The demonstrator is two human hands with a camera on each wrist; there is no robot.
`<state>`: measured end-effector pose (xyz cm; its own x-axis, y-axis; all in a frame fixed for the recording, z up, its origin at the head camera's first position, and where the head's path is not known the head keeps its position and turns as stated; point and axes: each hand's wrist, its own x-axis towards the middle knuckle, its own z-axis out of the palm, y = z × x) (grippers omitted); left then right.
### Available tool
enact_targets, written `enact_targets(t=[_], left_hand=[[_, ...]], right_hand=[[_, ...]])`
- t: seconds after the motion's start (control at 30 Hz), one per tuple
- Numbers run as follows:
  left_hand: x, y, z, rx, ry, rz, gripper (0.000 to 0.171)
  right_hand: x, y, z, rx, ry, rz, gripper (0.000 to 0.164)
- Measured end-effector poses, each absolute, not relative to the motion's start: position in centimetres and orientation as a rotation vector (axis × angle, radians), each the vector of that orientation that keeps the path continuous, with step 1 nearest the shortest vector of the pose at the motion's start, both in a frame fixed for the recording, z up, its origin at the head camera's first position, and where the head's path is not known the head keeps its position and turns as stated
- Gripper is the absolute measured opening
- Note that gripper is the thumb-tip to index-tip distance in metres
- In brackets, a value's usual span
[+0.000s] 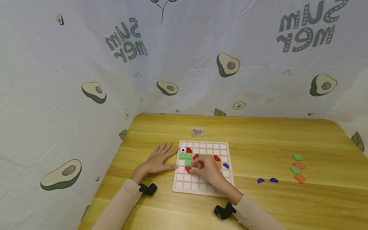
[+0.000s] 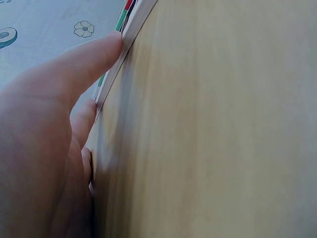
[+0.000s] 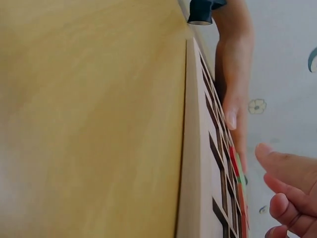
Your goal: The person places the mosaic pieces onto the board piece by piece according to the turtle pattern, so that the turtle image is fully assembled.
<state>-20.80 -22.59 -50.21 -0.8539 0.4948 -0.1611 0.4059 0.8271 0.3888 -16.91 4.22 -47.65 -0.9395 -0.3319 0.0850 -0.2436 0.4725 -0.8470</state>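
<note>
A wooden grid board (image 1: 198,187) lies on the table, partly filled with flat colored pieces. My left hand (image 1: 159,160) is spread beside it, thumb and index finger touching its left edge. Above the middle of the board hovers my right hand (image 1: 211,169), its fingers loosely bent; in the right wrist view nothing shows between the thumb and fingers (image 3: 290,166). Near its thumb sits a red rounded piece (image 1: 188,169), below green squares (image 1: 188,162). An eye piece (image 1: 182,149) occupies the upper left, and a blue half-round (image 1: 225,165) the right side. The right hand hides some cells.
A small picture card (image 1: 197,132) lies behind the board. To the right are two blue half-rounds (image 1: 274,180) and a staggered column of green squares (image 1: 297,157) and orange squares (image 1: 300,178). A patterned cloth (image 1: 195,89) hangs behind the table (image 1: 258,137).
</note>
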Motion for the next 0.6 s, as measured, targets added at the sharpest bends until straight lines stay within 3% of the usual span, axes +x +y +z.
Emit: enact_targets(t=[0.6], left_hand=[[-20.5,-22.2,-49.9,0.712,2.748,0.523,0.082]], right_hand=[[-16.2,14.1,-46.8,-0.516,2.688,-1.569,0.019]])
